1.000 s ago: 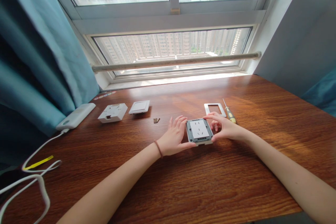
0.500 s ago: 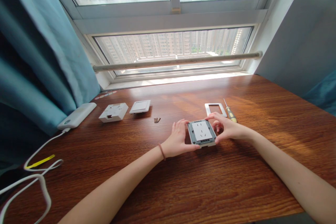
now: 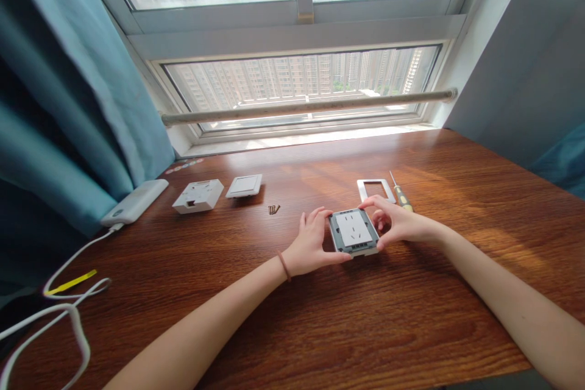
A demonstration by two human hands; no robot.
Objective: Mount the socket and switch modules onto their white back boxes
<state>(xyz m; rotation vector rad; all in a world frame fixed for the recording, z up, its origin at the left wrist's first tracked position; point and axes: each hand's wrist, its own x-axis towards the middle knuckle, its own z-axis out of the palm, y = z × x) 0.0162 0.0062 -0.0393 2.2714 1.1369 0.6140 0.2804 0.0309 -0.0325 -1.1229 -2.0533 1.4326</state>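
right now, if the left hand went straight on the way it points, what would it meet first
Most likely the socket, held at its edge by the left hand and directly ahead of its palm; the exact gap is hard to judge.

A blue curtain (image 3: 86, 73) hangs at the left, beside a white oblong device (image 3: 136, 201) on the bench (image 3: 365, 323). A white cable (image 3: 80, 332) runs from the device's near end and loops close to a yellow strip (image 3: 73, 281). Beyond, a pale rail (image 3: 274, 111) crosses in front of the window (image 3: 219, 39), with tall buildings (image 3: 292, 75) outside.
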